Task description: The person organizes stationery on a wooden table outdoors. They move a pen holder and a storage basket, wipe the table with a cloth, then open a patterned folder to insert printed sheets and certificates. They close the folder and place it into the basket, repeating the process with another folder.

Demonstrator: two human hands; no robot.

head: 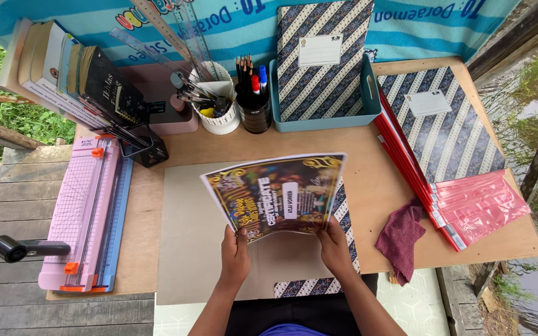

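Observation:
I hold a glossy printed sheet with a dark picture and gold ornament, lifted and bowed above the desk. My left hand grips its near left corner. My right hand grips its near right corner. Under the sheet lies a grey cardboard board, and a striped navy-and-white folder shows beneath my right hand and the sheet's right edge.
A pink paper trimmer lies at the left. Books, a cup of brushes and a black pen pot line the back. A teal tray holds a striped folder. Red plastic sleeves, another striped folder and a maroon cloth lie right.

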